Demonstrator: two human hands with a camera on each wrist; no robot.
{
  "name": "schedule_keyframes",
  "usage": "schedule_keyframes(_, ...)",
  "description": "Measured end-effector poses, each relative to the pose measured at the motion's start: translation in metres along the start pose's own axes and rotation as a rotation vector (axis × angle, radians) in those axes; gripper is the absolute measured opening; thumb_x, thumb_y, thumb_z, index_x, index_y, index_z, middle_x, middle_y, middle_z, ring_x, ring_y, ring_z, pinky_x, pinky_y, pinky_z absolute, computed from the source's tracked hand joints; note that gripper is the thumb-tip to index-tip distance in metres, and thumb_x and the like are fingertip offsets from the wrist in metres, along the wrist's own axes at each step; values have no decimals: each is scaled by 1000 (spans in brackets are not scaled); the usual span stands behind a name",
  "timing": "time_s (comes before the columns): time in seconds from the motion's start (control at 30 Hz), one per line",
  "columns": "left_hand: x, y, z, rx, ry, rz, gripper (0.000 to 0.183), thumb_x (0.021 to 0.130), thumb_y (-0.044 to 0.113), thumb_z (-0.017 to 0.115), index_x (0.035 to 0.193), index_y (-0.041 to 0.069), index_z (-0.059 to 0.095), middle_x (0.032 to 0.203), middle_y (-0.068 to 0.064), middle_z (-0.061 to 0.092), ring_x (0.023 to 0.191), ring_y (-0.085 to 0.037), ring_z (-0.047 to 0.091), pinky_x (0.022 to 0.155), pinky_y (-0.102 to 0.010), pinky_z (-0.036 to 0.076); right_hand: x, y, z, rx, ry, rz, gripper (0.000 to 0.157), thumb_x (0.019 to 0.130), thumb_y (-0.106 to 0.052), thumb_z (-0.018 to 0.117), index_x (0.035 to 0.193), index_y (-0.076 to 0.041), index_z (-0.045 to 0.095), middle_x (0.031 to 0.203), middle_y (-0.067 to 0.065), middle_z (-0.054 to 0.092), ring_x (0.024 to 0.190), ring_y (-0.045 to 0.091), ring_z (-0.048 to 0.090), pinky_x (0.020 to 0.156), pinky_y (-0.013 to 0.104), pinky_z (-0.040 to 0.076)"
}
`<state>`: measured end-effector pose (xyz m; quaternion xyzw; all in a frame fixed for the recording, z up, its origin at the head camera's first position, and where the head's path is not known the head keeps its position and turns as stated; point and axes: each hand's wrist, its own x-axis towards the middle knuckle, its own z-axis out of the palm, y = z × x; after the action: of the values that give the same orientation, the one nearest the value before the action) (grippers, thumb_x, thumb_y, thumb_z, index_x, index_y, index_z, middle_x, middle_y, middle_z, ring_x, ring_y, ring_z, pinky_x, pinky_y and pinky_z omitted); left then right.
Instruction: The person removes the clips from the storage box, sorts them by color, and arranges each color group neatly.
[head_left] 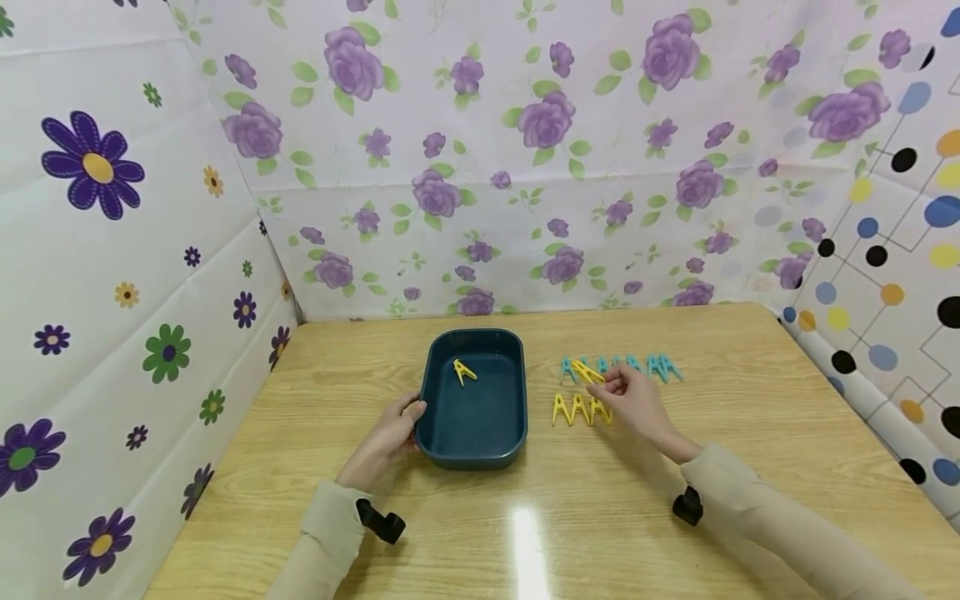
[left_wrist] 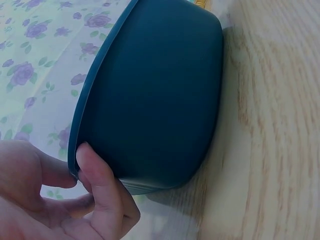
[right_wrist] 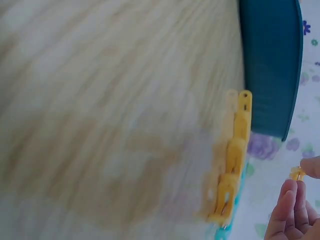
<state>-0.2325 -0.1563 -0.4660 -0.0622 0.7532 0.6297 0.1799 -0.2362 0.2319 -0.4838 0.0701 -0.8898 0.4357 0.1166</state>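
Observation:
My left hand [head_left: 395,427] grips the left rim of a dark teal plastic basin [head_left: 471,461], thumb on the rim and fingers under it; the left wrist view shows this pinch on the basin's edge [left_wrist: 82,115]. Inside the basin lies one yellow clothespin [head_left: 463,372]. With thumb and fingertips my right hand [head_left: 636,406] pinches another yellow clothespin [head_left: 587,372], raised over the table. Below it stand three yellow clothespins [head_left: 577,409] in a row. Behind them runs a row of several blue clothespins [head_left: 633,364], partly hidden by the held one and the hand.
The wooden table [head_left: 330,517] carries the basin left of the clothespin rows. A flowered cloth [head_left: 480,167] hangs along the back edge, with patterned cloths at the left and right sides. A black camera strap [head_left: 687,506] sits on my right wrist.

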Motion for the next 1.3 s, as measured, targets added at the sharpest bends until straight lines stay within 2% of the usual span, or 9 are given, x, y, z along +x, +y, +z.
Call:
schedule_keyframes(0.2, 1, -3, 0, -1, 3, 3, 46, 106, 23, 39, 149, 12, 34, 63, 4, 57, 50, -7, 51, 53, -25, 43, -5, 13, -12, -42, -11, 19, 28, 88, -29, 72, 94, -3, 62, 81, 8, 64, 65, 13, 57, 57, 24, 48)
schedule_keyframes(0.57, 2, -4, 1, -29, -7, -3, 46, 106, 23, 39, 150, 11, 33, 64, 3, 56, 50, -7, 50, 53, -25, 43, -15, 31, -28, -114, -38, 115, 27, 89, -28, 71, 90, -4, 58, 77, 8, 61, 58, 15, 54, 51, 27, 44)
schedule_keyframes(0.8, 0, -2, 0, -6, -15, 3, 46, 106, 23, 37, 150, 10, 31, 68, 3, 58, 52, -7, 52, 55, -26, 45, -18, 38, -38, -159, -52, 166, 29, 89, -28, 71, 90, -2, 57, 76, 9, 63, 55, 15, 53, 50, 28, 43)
schedule_keyframes(1.0, 1, -3, -1, 13, -13, 6, 46, 106, 24, 38, 149, 9, 34, 72, 1, 58, 54, -7, 53, 56, -26, 46, -23, 40, -43, -166, -80, 209, 27, 90, -23, 68, 91, 1, 56, 68, 9, 62, 53, 17, 56, 49, 29, 43)
schedule_keyframes(1.17, 1, -2, -1, 46, 5, -4, 45, 106, 25, 38, 149, 12, 35, 74, -1, 56, 55, -8, 51, 55, -26, 46, -26, 39, -45, -197, -127, 224, 25, 90, -22, 66, 82, -1, 53, 56, 3, 54, 48, 14, 47, 47, 27, 38)
schedule_keyframes(1.3, 1, -1, -1, 22, -6, 5, 45, 106, 25, 38, 149, 10, 34, 71, 0, 58, 54, -8, 53, 56, -26, 46, -28, 38, -46, -229, -171, 243, 30, 89, -25, 66, 92, 3, 56, 64, 5, 58, 52, 14, 50, 52, 28, 41)
